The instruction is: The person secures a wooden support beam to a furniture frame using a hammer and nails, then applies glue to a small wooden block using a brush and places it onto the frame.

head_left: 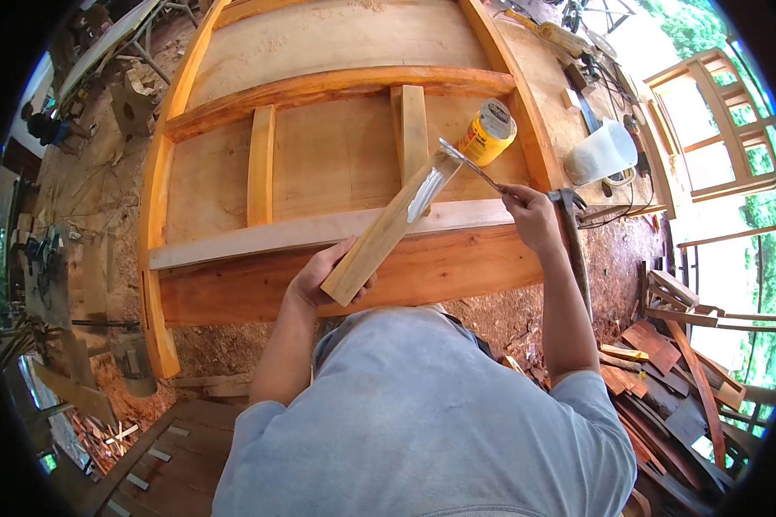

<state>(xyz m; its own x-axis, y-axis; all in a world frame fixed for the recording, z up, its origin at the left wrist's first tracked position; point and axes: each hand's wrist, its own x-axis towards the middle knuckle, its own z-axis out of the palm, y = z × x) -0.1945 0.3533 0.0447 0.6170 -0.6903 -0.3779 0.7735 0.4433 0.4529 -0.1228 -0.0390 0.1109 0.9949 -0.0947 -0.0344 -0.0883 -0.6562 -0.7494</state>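
Note:
My left hand [313,274] is wrapped round the near end of a short wooden board [377,234], tilted up over the frame's front rail. A streak of white paste [424,195] lies along its upper face. Pinched in my right hand [531,215] is a thin spreader [483,175], its pale tip touching or just over the board's far end. Right behind that tip stands a yellow can [489,132] with a dark top. Under my hands lies a large wooden frame [345,84] with crosspieces and a panel; a paler strip [319,231] runs along its near side.
A hammer [569,207] sits at the frame's right corner, near my right forearm. Further right are a translucent white bucket [602,153], cords and tools on a board. Scrap wood [664,353] is heaped at lower right. A person [50,127] is far left.

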